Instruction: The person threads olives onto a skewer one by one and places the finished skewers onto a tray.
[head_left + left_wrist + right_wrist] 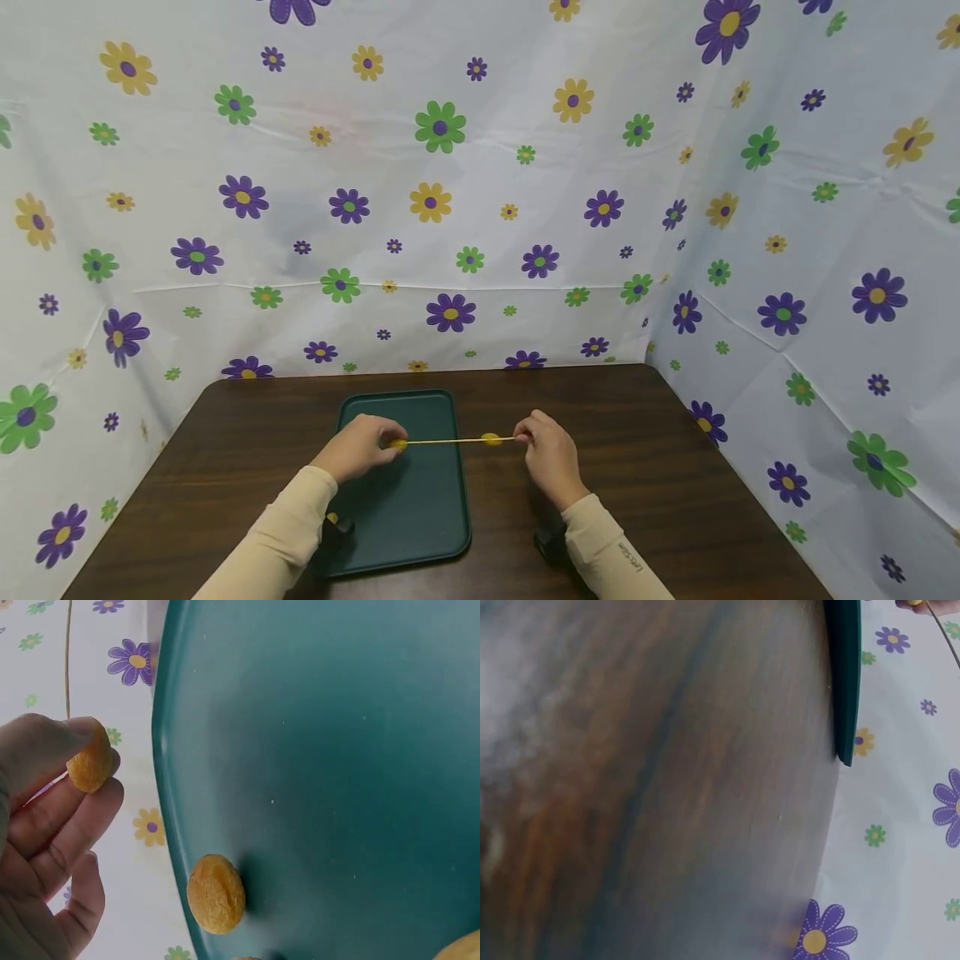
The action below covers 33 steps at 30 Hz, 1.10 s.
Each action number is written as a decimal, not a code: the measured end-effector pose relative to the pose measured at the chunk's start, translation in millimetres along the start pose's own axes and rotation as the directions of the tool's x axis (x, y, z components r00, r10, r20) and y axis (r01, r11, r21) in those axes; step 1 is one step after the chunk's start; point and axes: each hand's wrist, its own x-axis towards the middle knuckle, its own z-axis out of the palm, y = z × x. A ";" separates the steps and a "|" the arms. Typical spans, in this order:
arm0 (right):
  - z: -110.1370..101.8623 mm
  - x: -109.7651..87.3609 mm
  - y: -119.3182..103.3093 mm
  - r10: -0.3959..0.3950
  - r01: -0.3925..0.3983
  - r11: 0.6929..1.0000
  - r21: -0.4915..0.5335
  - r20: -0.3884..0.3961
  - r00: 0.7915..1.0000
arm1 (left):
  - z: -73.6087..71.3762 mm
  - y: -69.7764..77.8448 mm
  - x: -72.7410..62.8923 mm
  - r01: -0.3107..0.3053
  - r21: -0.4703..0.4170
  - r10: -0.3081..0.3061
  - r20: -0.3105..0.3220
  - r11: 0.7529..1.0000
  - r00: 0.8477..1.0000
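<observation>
A thin yellowish strand [442, 441], stick or string I cannot tell, runs straight between my hands above the dark green tray [420, 550]. My left hand [360, 448] pinches a wrinkled yellow oval fruit [91, 759] between thumb and fingers at the strand's left end. Close to the right end, a second yellow fruit [491, 439] sits on the strand. My right hand [551, 457] pinches that end between thumb and fingertips. The right wrist view does not show the right hand; the left hand's fingertips [939, 607] appear at its top right corner.
Another wrinkled yellow fruit [215, 894] lies on the tray near its rim, with more fruit [463, 948] cut off at the frame's bottom edge. The brown wooden table [637, 450] carries the tray left of centre. Flowered white cloth [480, 167] hangs behind and at the sides.
</observation>
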 end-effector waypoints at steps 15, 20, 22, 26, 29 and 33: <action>-2.9 -0.5 1.6 0.003 -0.003 1.000 0.019 -0.005 1.000 | -7.7 1.4 -3.2 -0.027 -0.073 0.026 -0.010 0.997 1.000; -2.6 -2.1 2.7 -0.002 0.002 1.000 0.019 -0.008 1.000 | -7.5 1.9 -3.0 -0.038 -0.074 0.037 -0.005 0.997 0.999; -2.9 -2.4 2.7 0.001 -0.001 1.000 0.020 -0.009 1.000 | -7.4 1.7 -4.0 -0.034 -0.073 0.034 -0.004 0.997 0.999; -3.4 -2.4 2.3 0.004 -0.004 1.000 0.020 -0.008 1.000 | -7.2 0.8 -5.6 -0.031 -0.075 0.031 -0.004 0.997 1.000; -3.0 -2.7 2.7 0.005 -0.005 1.000 0.021 -0.005 1.000 | -6.7 0.2 -5.8 -0.032 -0.076 0.032 -0.005 0.997 0.999; -2.6 -3.4 3.0 0.015 -0.015 1.000 0.026 -0.003 1.000 | -6.5 0.0 -5.9 -0.031 -0.086 0.031 -0.002 0.996 1.000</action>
